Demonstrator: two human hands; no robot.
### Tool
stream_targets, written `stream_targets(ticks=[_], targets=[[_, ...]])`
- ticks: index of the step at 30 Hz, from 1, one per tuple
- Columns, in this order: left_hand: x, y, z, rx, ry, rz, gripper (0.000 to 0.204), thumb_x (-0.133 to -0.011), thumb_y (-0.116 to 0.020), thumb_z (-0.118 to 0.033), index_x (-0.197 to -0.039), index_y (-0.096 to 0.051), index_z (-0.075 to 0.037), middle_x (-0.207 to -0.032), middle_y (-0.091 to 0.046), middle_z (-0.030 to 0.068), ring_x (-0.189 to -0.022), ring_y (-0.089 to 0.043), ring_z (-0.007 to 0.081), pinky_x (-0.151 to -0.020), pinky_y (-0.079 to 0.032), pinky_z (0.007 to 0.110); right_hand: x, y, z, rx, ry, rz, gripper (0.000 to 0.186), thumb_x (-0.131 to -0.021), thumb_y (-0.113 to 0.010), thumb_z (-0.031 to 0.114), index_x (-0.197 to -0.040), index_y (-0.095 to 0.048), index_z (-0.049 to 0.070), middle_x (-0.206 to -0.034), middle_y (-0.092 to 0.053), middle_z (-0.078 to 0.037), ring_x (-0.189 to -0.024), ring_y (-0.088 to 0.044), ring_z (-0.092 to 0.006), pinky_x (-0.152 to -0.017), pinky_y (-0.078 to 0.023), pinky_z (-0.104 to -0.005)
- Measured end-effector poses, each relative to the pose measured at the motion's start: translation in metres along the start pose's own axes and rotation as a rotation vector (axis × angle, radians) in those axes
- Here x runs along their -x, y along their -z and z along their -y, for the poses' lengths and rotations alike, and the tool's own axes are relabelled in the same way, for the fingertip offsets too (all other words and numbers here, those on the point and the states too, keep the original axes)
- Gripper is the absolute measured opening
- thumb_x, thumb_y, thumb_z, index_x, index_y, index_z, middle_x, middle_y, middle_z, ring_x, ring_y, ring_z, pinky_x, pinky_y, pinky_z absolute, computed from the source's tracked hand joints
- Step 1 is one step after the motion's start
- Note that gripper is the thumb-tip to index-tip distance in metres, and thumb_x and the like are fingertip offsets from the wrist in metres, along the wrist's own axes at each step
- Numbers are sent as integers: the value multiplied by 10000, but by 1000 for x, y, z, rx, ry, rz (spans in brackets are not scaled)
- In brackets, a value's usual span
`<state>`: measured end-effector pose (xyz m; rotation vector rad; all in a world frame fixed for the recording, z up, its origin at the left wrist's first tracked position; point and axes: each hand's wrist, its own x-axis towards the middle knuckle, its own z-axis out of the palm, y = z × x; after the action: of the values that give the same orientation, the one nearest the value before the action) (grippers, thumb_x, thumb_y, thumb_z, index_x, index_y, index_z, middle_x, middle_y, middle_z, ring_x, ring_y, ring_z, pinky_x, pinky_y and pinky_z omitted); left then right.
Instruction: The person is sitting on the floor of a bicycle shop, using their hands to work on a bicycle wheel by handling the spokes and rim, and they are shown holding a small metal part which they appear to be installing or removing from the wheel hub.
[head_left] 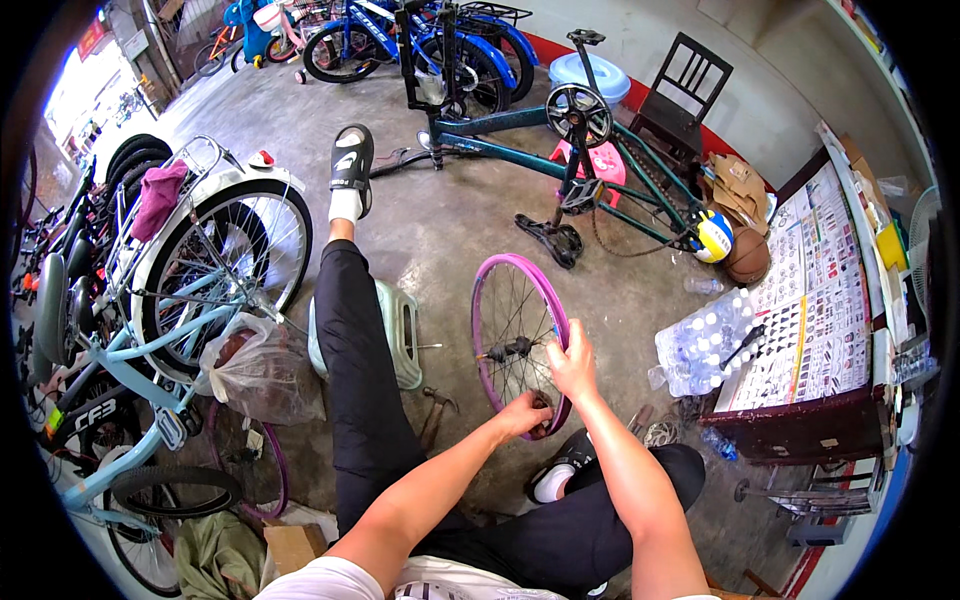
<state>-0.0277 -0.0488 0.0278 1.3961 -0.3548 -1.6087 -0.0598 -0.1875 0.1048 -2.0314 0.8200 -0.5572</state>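
Found a purple-rimmed wheel (514, 348) upright but tilted, above or on the floor (440, 240) (cannot tell which), between the outstretched left leg (362, 370) and bent right leg (580, 525). Noted right hand (572, 365) with fingers closed around the rim; left hand (525, 415) with fingers curled low at the wheel, cannot tell around what. Advisable to brace firmly with the right, work gently with the left, and avoid twisting.

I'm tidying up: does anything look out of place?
The teal bicycle frame stands upside down, its saddle lowest. A hammer lies loose on the floor, left of the pink wheel, where someone might trip.
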Motion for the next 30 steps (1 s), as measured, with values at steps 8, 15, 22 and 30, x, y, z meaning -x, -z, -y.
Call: stream_targets(ticks=[8, 15, 22, 30], targets=[[-2, 10, 12, 123, -27, 119, 604, -901, -656, -126, -1448, -424, -16, -1056, -624, 74, -779, -666, 150, -684, -547, 324, 4, 3, 4, 17, 34, -16, 211, -857, -592, 150, -992, -477, 35, -670, -554, -176, -617, -593, -374, -590, -444, -484], [1, 17, 6, 61, -14, 166, 599, -956, -659, -256, -1452, -411, -30, -1078, -617, 85, -778, -659, 157, -672, -546, 323, 2, 3, -3, 21, 35, -24, 210, -859, -588, 153, -992, -472, 39, -684, -552, -182, -635, -588, -386, -605, -446, -485], [-14, 9, 15, -210, -87, -35, 493, -973, -673, -333, -1304, -528, 2, -951, -639, 78, -721, -612, 153, -633, -515, 322, -2, 1, -4, -1, -6, -24, 198, -862, -585, 151, -986, -478, 39, -677, -555, -181, -626, -595, -372, -597, -445, -481], [-2, 17, 11, 61, 16, 96, 395, -971, -682, -295, -1217, -609, 6, -805, -653, 49, -677, -635, 147, -619, -523, 315, 0, 3, -3, 14, 34, 4, 197, -862, -590, 134, -998, -483, 41, -673, -561, -173, -623, -605, -364, -591, -449, -473]])
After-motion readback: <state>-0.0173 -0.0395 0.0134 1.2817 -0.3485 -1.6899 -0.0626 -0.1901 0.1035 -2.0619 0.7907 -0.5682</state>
